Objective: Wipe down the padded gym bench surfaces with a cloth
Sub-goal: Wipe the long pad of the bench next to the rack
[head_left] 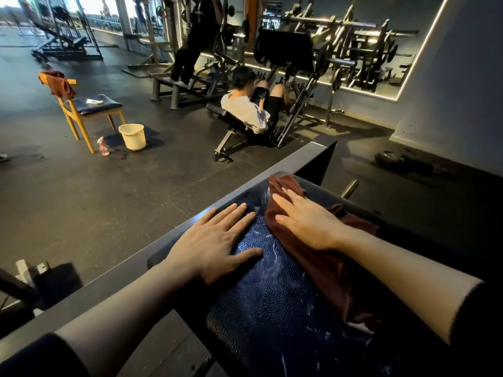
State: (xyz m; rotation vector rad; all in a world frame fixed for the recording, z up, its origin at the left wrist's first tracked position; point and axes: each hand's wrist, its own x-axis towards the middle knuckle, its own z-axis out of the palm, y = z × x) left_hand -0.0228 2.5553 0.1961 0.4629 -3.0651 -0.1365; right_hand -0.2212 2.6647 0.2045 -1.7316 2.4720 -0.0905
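Our right hand point(307, 221) presses flat on the maroon cloth point(321, 257) over the wet blue bench pad point(272, 295), left hand point(217, 240) flat beside it; bunched cloth may streak, skipping droplets.

Nothing really readable here, just some white characters on the far wall point(260, 76), too blurry to make out.

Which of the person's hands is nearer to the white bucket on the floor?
Left. The left hand lies flat on the bench pad's bucket-side edge; the right hand presses the cloth farther from the white bucket.
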